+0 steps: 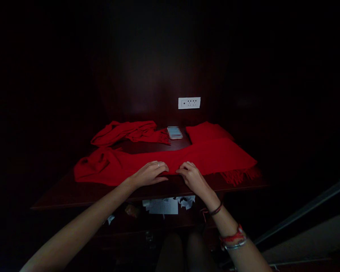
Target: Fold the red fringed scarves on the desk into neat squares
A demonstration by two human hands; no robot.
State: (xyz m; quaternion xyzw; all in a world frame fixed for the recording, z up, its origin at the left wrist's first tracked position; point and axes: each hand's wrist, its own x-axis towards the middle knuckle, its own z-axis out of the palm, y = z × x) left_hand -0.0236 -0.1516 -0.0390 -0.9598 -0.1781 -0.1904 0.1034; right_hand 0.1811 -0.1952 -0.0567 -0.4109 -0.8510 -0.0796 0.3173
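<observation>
A long red scarf (155, 156) lies across the dark table, bunched at its left end and spread flat toward the fringe on its right. My left hand (151, 173) rests on the scarf's near edge, its fingers slightly bent and the thumb apart below them. Just to the right, my right hand (191, 175) pinches the same near edge between curled fingers and thumb. Behind, at the left, another red scarf (127, 132) is crumpled. A folded red cloth (208, 132) sits at the back right, partly overlapped by the long scarf.
The dark table (59, 196) ends in front of me. Near its back is a small pale, blurred-out item (175, 132). A white socket panel (189, 102) is on the wall. Under the tabletop, papers (163, 206) lie on a shelf. The surroundings are very dark.
</observation>
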